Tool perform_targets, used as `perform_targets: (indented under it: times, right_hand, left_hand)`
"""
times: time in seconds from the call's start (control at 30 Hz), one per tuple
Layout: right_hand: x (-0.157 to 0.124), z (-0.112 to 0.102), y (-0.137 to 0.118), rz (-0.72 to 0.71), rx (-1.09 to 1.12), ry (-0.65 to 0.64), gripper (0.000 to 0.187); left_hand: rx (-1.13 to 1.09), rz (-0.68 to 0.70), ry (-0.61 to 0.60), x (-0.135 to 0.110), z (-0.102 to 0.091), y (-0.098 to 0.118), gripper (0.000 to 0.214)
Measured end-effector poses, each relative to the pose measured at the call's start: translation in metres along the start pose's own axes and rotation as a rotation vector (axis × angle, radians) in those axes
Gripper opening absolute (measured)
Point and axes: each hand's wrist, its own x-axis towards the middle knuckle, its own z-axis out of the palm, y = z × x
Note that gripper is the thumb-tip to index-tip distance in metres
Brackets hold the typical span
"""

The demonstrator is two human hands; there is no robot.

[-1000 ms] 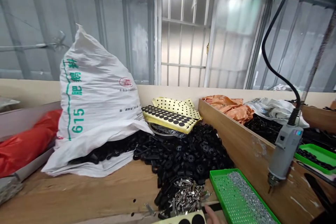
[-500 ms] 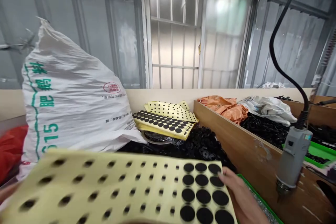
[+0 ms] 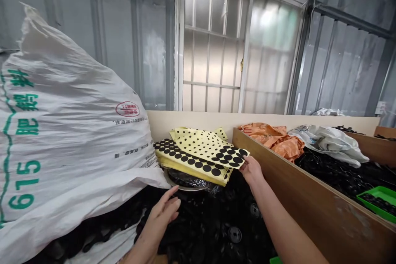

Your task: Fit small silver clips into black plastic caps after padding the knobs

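Note:
My right hand (image 3: 251,170) pinches the right edge of a yellow backing sheet (image 3: 198,140) with black round stickers. Large black discs fill that end of the sheet; small black dots run over the rest. The sheet lies over a stack of similar yellow sticker sheets (image 3: 185,164), whose front row of discs still shows. Below the stack on the left is my left hand (image 3: 163,210), holding nothing, its fingers loosely apart. Under the stack, a round rim (image 3: 188,189) with shiny dark plastic film is partly visible.
A large white woven sack (image 3: 80,132) stands on the left. Black plastic parts (image 3: 216,222) are heaped in front. A wooden divider (image 3: 309,181) bounds the right side; beyond it are an orange bag (image 3: 284,142), a white bag (image 3: 334,142) and a green tray (image 3: 380,198).
The sticker sheet has moved from close in front, between both hands, forward onto the stack. My left hand has let go of it. The view has shifted, and the hanging grey tool is out of sight.

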Motion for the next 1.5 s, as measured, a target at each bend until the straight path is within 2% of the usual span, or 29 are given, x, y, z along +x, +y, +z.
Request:
perform_targets:
  times: [0.13,0.27,0.43,0.57,0.7,0.83,0.93,1.0,1.07,1.23,1.37,1.5]
  right_hand:
    - [0.014,0.016,0.021,0.062,-0.19,0.0,0.03]
    - [0.027,0.024,0.032,0.066,-0.439,0.014,0.029]
    - [0.041,0.016,0.026,-0.009,-0.789,0.016,0.028]
    - [0.032,0.002,0.012,-0.137,-1.001,-0.052,0.03]
    - [0.01,-0.009,-0.007,-0.173,-1.123,-0.287,0.018]
    - [-0.015,-0.014,-0.02,-0.099,-1.146,-0.695,0.02]
    - [-0.033,-0.01,-0.015,-0.078,-1.171,-0.96,0.023]
    - [-0.043,-0.006,-0.003,-0.131,-1.222,-1.049,0.027]
    - [-0.052,0.0,0.012,-0.211,-1.31,-1.068,0.03]
    - [-0.065,0.012,0.044,-0.346,-1.567,-0.962,0.025]
    - [-0.063,0.014,0.047,-0.398,-1.633,-0.924,0.035]
    - [-0.057,0.014,0.039,-0.451,-1.619,-0.871,0.037]
  left_hand:
    - [0.008,-0.04,-0.017,0.023,0.01,-0.011,0.054]
    - [-0.021,-0.083,-0.031,0.043,0.024,-0.016,0.046]
    - [-0.105,-0.168,-0.061,0.055,0.04,-0.021,0.045]
    - [-0.18,-0.226,-0.087,0.064,0.052,-0.022,0.042]
    - [-0.245,-0.27,-0.098,0.073,0.07,-0.026,0.032]
    - [-0.278,-0.277,-0.115,0.082,0.086,-0.023,0.023]
    - [-0.279,-0.254,-0.141,0.086,0.091,-0.015,0.025]
    - [-0.26,-0.231,-0.164,0.088,0.092,-0.011,0.024]
    - [-0.22,-0.206,-0.183,0.088,0.092,-0.008,0.023]
    - [0.008,-0.114,-0.243,0.085,0.086,-0.013,0.031]
    - [0.325,0.026,-0.266,0.086,0.07,-0.019,0.036]
    - [0.651,0.258,-0.213,0.093,0.056,-0.02,0.035]
